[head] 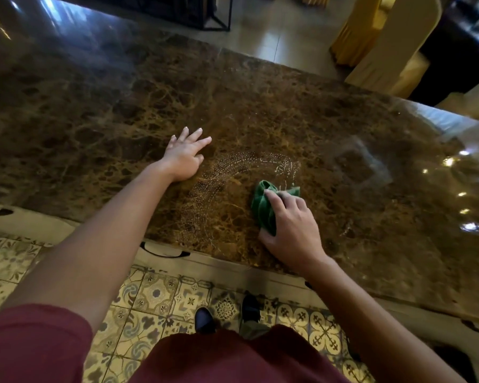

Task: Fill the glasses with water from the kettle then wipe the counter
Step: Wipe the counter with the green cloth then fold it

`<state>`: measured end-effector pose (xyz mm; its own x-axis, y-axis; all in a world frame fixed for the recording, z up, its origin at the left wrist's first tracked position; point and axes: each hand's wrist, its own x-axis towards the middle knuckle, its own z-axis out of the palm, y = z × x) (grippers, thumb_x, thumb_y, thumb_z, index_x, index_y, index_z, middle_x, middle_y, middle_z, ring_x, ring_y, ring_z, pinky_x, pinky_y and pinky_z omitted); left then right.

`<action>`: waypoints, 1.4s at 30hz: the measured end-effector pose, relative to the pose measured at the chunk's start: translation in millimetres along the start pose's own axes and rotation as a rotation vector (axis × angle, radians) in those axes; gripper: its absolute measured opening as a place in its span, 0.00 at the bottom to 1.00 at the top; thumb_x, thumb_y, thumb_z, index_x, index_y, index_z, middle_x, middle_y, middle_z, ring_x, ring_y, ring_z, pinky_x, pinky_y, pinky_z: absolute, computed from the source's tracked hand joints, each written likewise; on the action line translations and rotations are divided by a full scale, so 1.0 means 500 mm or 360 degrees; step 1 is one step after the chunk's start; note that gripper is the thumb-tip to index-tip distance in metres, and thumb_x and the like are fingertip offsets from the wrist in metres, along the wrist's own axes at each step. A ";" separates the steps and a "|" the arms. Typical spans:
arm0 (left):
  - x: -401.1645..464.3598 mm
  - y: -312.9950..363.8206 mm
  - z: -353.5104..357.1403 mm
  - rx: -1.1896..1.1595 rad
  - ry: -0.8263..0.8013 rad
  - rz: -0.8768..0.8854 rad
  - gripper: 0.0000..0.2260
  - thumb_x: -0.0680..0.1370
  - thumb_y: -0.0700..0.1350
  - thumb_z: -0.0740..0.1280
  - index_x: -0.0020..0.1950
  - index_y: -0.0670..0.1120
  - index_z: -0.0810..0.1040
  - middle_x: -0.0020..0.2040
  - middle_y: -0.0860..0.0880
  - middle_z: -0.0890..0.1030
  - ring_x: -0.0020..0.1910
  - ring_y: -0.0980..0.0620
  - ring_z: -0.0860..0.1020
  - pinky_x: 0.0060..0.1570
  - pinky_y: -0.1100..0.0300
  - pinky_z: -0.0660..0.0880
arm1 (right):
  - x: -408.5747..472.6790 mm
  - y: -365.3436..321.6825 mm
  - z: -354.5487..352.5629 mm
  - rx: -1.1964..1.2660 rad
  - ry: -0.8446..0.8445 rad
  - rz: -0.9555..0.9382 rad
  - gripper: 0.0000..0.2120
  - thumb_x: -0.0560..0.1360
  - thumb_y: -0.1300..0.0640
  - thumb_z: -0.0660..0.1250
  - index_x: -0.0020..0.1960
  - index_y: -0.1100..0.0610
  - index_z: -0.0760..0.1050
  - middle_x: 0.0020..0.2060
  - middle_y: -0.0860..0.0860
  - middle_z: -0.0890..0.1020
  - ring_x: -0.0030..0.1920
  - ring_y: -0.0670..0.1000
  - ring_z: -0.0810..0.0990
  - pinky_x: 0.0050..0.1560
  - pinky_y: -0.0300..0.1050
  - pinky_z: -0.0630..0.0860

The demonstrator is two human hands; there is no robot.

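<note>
A brown marble counter (260, 111) fills the middle of the view. My right hand (291, 225) presses a bunched green cloth (264, 208) onto it near the front edge. A curved trail of fine water droplets (221, 172) arcs across the stone between my two hands. My left hand (184, 156) lies flat on the counter, fingers spread, holding nothing. No kettle or glasses are in view.
The counter's front edge (205, 258) runs above a patterned tile floor (155, 297), where my dark shoes (203, 319) stand. Beyond the far edge are yellow draped fabric (354, 31) and a black metal frame (219, 15). Light reflections glint at the right.
</note>
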<state>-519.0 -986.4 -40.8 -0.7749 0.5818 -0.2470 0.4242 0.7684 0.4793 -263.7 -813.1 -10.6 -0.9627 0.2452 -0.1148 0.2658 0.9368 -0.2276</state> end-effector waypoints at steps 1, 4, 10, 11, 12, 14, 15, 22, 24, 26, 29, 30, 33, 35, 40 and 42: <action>0.001 -0.001 0.002 -0.0013 -0.0003 0.0008 0.25 0.86 0.42 0.56 0.82 0.55 0.57 0.84 0.53 0.47 0.82 0.49 0.39 0.77 0.49 0.35 | -0.009 0.007 0.006 0.0120 0.0051 -0.0013 0.39 0.73 0.48 0.74 0.81 0.51 0.66 0.73 0.56 0.74 0.70 0.58 0.71 0.70 0.57 0.73; 0.002 -0.001 0.003 0.0000 0.0012 0.0009 0.25 0.86 0.42 0.57 0.82 0.55 0.57 0.84 0.53 0.47 0.82 0.49 0.39 0.77 0.49 0.34 | 0.002 0.043 -0.017 0.0540 0.0176 0.0098 0.33 0.71 0.55 0.77 0.75 0.49 0.73 0.64 0.52 0.81 0.62 0.52 0.75 0.64 0.54 0.76; 0.006 -0.007 0.012 0.0027 0.0030 0.0011 0.25 0.86 0.43 0.56 0.82 0.55 0.57 0.84 0.53 0.48 0.82 0.50 0.39 0.77 0.50 0.34 | 0.119 0.180 -0.075 0.0413 0.0668 0.0577 0.34 0.74 0.57 0.76 0.78 0.57 0.71 0.62 0.62 0.83 0.62 0.63 0.79 0.63 0.55 0.74; 0.007 -0.008 0.012 0.0030 0.0034 0.0009 0.25 0.86 0.43 0.56 0.82 0.55 0.57 0.84 0.53 0.48 0.82 0.50 0.39 0.77 0.50 0.34 | 0.140 0.191 -0.075 0.0435 0.0646 0.0622 0.34 0.76 0.56 0.75 0.79 0.58 0.69 0.64 0.62 0.82 0.65 0.63 0.79 0.67 0.56 0.74; 0.008 -0.009 0.012 0.0032 0.0031 0.0008 0.25 0.86 0.43 0.57 0.82 0.55 0.57 0.84 0.53 0.48 0.82 0.50 0.39 0.77 0.50 0.34 | 0.159 0.199 -0.071 0.0467 0.0628 0.0648 0.33 0.77 0.54 0.74 0.79 0.60 0.69 0.66 0.63 0.81 0.67 0.63 0.78 0.70 0.56 0.72; 0.007 -0.010 0.013 0.0033 0.0024 0.0009 0.25 0.86 0.43 0.57 0.82 0.55 0.57 0.84 0.53 0.48 0.82 0.50 0.39 0.77 0.50 0.34 | 0.185 0.205 -0.056 0.0517 0.0604 0.0646 0.29 0.79 0.52 0.71 0.77 0.61 0.71 0.70 0.63 0.79 0.72 0.63 0.74 0.76 0.57 0.68; 0.008 -0.010 0.013 0.0033 0.0024 0.0008 0.25 0.86 0.43 0.57 0.82 0.55 0.57 0.84 0.53 0.48 0.82 0.50 0.39 0.77 0.50 0.34 | 0.192 0.206 -0.046 0.0530 0.0594 0.0630 0.28 0.79 0.53 0.70 0.76 0.61 0.73 0.71 0.62 0.78 0.74 0.62 0.73 0.77 0.57 0.66; 0.015 -0.014 0.014 0.0078 0.0011 0.0010 0.25 0.86 0.44 0.56 0.82 0.56 0.56 0.84 0.53 0.47 0.82 0.49 0.39 0.77 0.49 0.34 | 0.241 0.104 -0.013 0.0488 0.0491 0.0157 0.24 0.76 0.58 0.72 0.72 0.55 0.78 0.66 0.57 0.83 0.69 0.59 0.76 0.72 0.54 0.69; 0.013 -0.012 0.011 0.0060 -0.0021 -0.0001 0.25 0.86 0.44 0.55 0.82 0.56 0.56 0.84 0.54 0.46 0.82 0.50 0.38 0.77 0.49 0.34 | 0.229 0.037 0.004 0.0493 0.0392 -0.0075 0.23 0.75 0.59 0.72 0.70 0.55 0.80 0.66 0.55 0.83 0.69 0.58 0.77 0.73 0.57 0.71; 0.013 -0.007 0.007 0.0056 -0.0029 -0.0014 0.25 0.86 0.44 0.55 0.82 0.56 0.56 0.84 0.54 0.46 0.82 0.50 0.38 0.77 0.49 0.35 | 0.186 -0.021 0.030 0.0504 0.0312 -0.0329 0.22 0.75 0.58 0.72 0.69 0.53 0.80 0.65 0.52 0.84 0.68 0.56 0.77 0.73 0.58 0.70; 0.013 -0.004 0.009 0.0080 0.0007 -0.0037 0.25 0.86 0.44 0.56 0.82 0.56 0.56 0.84 0.53 0.47 0.82 0.49 0.39 0.78 0.48 0.35 | 0.106 -0.075 0.062 0.0503 0.0212 -0.0625 0.25 0.74 0.52 0.73 0.71 0.49 0.78 0.67 0.48 0.82 0.71 0.52 0.75 0.75 0.54 0.64; 0.012 -0.003 0.010 0.0085 0.0021 -0.0037 0.25 0.86 0.43 0.56 0.82 0.56 0.57 0.84 0.53 0.47 0.82 0.49 0.39 0.78 0.48 0.35 | 0.085 -0.083 0.067 0.0489 0.0189 -0.0694 0.26 0.73 0.51 0.74 0.71 0.48 0.78 0.68 0.48 0.82 0.72 0.52 0.74 0.75 0.54 0.62; 0.009 0.000 0.010 0.0069 0.0036 -0.0034 0.24 0.86 0.43 0.55 0.82 0.56 0.57 0.84 0.53 0.47 0.82 0.50 0.39 0.77 0.49 0.35 | 0.045 -0.065 0.056 0.0601 0.0078 -0.0756 0.27 0.72 0.55 0.74 0.71 0.48 0.78 0.66 0.48 0.83 0.69 0.51 0.76 0.71 0.49 0.67; 0.009 -0.001 0.009 0.0058 0.0027 -0.0035 0.24 0.86 0.43 0.55 0.82 0.56 0.57 0.84 0.53 0.47 0.82 0.50 0.39 0.77 0.49 0.34 | 0.040 -0.018 0.020 0.0886 0.0083 -0.0533 0.26 0.72 0.57 0.72 0.70 0.47 0.78 0.63 0.47 0.84 0.62 0.44 0.80 0.64 0.41 0.75; 0.008 -0.005 0.010 0.0016 0.0027 -0.0016 0.24 0.86 0.43 0.55 0.82 0.56 0.58 0.84 0.53 0.48 0.82 0.50 0.39 0.77 0.50 0.34 | 0.087 0.165 -0.097 0.1411 0.0347 0.0420 0.20 0.74 0.58 0.69 0.64 0.45 0.79 0.55 0.45 0.83 0.56 0.48 0.85 0.46 0.40 0.84; 0.009 -0.006 0.011 0.0005 0.0027 0.0002 0.24 0.86 0.43 0.55 0.82 0.56 0.58 0.84 0.53 0.48 0.82 0.50 0.39 0.77 0.50 0.34 | 0.096 0.221 -0.100 0.1260 0.0272 0.0604 0.20 0.76 0.60 0.70 0.67 0.48 0.79 0.58 0.48 0.84 0.60 0.52 0.83 0.58 0.51 0.84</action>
<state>-521.2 -984.6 -47.9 -0.7823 0.5781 -0.2321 0.4264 0.7685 0.4770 -282.9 -685.2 7.2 -0.7804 0.5967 -0.1870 0.4650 0.3538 -0.8115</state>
